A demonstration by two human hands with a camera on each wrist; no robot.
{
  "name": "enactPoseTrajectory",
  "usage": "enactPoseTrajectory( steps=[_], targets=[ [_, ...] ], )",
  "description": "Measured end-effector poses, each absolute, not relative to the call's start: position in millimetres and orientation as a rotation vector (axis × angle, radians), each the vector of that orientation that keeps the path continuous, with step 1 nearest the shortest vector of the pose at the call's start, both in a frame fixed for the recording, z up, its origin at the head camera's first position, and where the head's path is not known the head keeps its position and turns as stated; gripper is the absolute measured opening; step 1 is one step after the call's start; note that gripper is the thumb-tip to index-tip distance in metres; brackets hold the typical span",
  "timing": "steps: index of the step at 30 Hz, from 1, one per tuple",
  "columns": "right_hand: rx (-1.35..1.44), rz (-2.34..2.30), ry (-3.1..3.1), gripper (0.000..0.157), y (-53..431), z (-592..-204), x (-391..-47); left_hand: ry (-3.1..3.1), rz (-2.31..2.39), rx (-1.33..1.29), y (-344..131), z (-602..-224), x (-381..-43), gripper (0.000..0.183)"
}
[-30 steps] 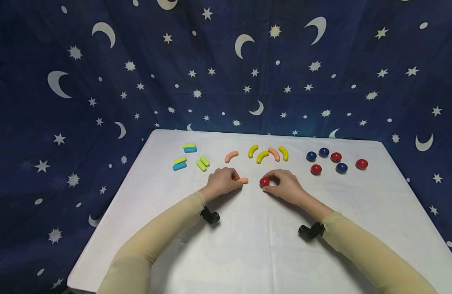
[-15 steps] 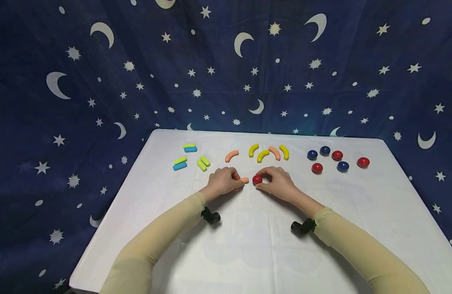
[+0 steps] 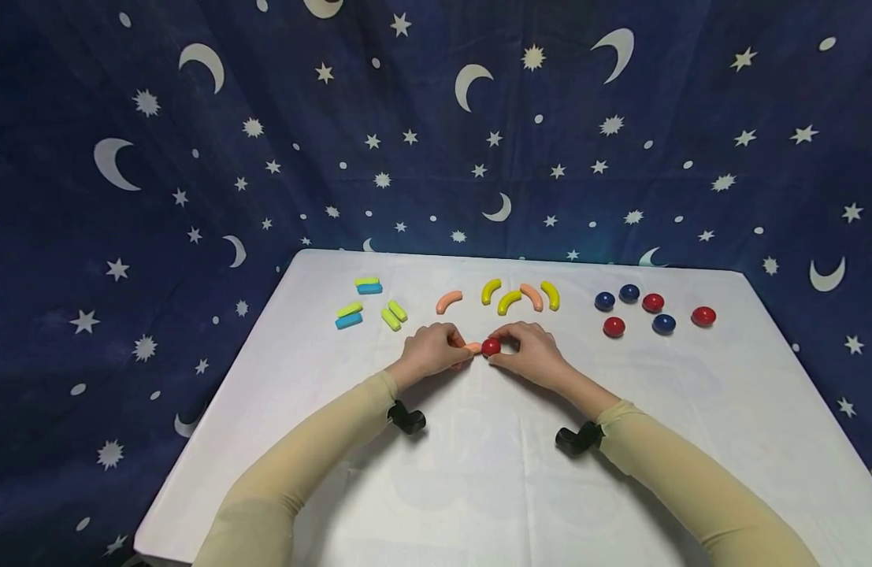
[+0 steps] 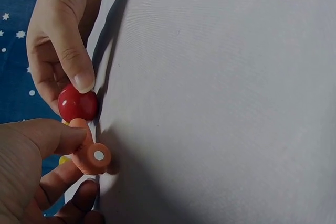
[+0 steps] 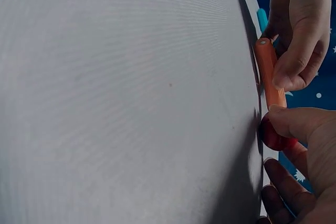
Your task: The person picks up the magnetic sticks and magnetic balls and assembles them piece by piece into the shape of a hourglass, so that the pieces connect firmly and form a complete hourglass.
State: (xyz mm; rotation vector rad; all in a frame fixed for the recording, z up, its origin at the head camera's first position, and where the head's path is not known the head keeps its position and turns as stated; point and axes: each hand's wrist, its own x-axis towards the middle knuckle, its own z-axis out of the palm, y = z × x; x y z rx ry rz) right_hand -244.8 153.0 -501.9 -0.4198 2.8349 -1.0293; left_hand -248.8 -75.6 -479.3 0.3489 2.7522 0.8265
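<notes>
My left hand pinches a curved orange piece between thumb and fingers. A small pale disc shows in the piece's round end in the left wrist view. My right hand holds a glossy red ball by thumb and fingertips. The piece's other end touches the ball, just above the white table. In the right wrist view the orange piece runs straight to the red ball, whose right side my thumb covers.
Behind the hands lie curved yellow and orange pieces. Short green and blue sticks lie at left. Several red and dark blue balls sit at right. A starry cloth hangs behind the table.
My right hand has moved left with the red ball, closing the gap until it meets the orange piece. My left hand has stayed nearly still.
</notes>
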Motion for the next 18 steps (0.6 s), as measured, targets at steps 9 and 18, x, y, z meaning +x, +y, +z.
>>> enactPoseTrajectory(
  steps=[9,18],
  targets=[
    [-0.434,-1.032,2.840,0.042,152.6,-502.8,-244.5,2.753,0.823,0.335,-74.8,-478.8,-248.7,0.020],
    [-0.442,-1.037,2.864,0.045,152.7,-504.3,-243.3,2.730,0.825,0.329,-75.2,-477.6,-246.1,0.021]
  ],
)
